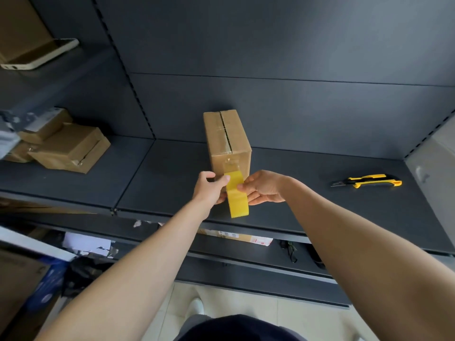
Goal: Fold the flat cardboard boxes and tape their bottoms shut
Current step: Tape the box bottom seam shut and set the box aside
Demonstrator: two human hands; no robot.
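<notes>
A folded cardboard box (227, 141) is seen standing on the dark shelf (320, 193), set back from the front edge and roughly midway between the shelf's left joint and its right end. Its flap seam faces up, with a strip of clear tape laid along it and down onto the near face.

A roll of yellowish tape (236, 195) is held against the lower part of that near face. The left hand (209, 187) is closed around the roll's left side, thumb pressed on the tape near the top of the roll. The right hand (264, 187) is closed on the roll's right side, fingers curled beneath.

Step judged in hand: the strip's end is being finished on the near face, ready for cutting.

For a clean result:
- Tape should be kept taut and square to the seam, so no wrinkle forms at the box edge.
- The thumb should be run firmly over the tail before the roll is released.
- The box is likely light and may slide toward the back wall if pushed; pressure is best kept downward.
- The yellow-and-black utility knife (366, 181) lies well apart toward the right end of the shelf; one hand must be freed to reach it while tension is held with the other.

Other folded boxes (66, 146) are stacked on the neighbouring shelf section to the left.
</notes>
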